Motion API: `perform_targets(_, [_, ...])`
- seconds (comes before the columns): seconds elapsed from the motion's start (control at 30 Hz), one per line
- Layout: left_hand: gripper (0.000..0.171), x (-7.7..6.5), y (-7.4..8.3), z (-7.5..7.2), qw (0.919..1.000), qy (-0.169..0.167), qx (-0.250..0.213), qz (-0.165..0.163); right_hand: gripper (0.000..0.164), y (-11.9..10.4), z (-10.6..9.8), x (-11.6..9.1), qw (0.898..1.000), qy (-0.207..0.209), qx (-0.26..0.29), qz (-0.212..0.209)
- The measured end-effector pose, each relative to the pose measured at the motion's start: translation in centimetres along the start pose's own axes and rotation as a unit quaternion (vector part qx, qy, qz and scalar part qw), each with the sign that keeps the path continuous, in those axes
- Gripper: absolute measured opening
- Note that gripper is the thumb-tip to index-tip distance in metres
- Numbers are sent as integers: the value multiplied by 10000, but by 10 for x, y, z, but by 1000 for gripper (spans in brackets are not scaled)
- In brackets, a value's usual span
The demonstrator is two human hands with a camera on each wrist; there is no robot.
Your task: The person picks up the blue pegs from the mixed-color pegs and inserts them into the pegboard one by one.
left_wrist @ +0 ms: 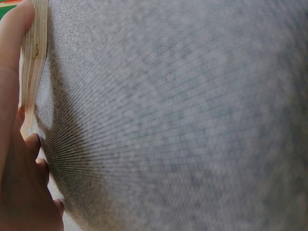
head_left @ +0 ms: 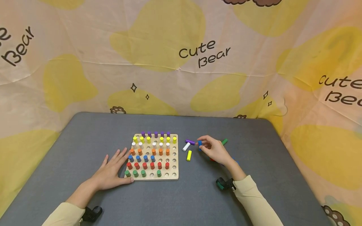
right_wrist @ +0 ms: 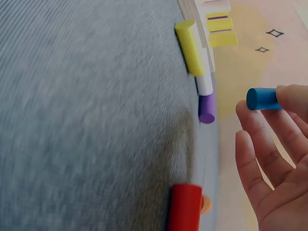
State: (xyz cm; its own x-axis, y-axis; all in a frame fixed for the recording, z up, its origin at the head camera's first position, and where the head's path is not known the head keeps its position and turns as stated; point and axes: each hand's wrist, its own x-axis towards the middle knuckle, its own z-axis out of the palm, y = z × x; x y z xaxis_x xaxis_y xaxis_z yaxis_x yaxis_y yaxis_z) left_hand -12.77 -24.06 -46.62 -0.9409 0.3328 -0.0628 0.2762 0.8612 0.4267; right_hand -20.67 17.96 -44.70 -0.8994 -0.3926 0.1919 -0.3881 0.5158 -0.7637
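Observation:
A wooden pegboard [head_left: 171, 169] holds rows of purple, yellow, white, orange, blue, red and green pegs, with some bare holes among them. Spread along the board's left edge is my left hand [head_left: 109, 173], its thumb touching the near left corner; the left wrist view shows that thumb [left_wrist: 14, 43] against the layered wooden edge. Right of the board, my right hand [head_left: 216, 152] pinches a blue peg [right_wrist: 262, 98] between thumb and fingers, raised above the table. The peg lies sideways in the right wrist view.
Between board and right hand lie loose purple [head_left: 190, 142], white [head_left: 186, 147] and yellow [head_left: 189, 156] pegs. A green peg [head_left: 224, 141] lies beyond the right hand. A red peg [right_wrist: 185, 209] and an orange peg [right_wrist: 206, 204] show in the right wrist view. Printed cloth [head_left: 169, 78] hangs behind the grey table.

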Motion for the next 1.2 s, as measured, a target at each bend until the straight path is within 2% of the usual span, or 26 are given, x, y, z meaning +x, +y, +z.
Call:
perform_targets(0.27, [105,0,0,0,10000,-4,-1,-10,19,-36,1,0,9994,6,205,-261])
perform_targets(0.53, [105,-1,0,0,10000,4,-14,-23,22,-18,25,10,9995,131,120,-244])
perform_targets(0.8, [105,-1,1,-1,10000,-5,-62,-23,24,-26,40,15,9977,89,334,-581])
perform_targets(1.2, [105,-1,2,-1,10000,14,-30,1,22,-42,57,20,9978,-167,175,-618])
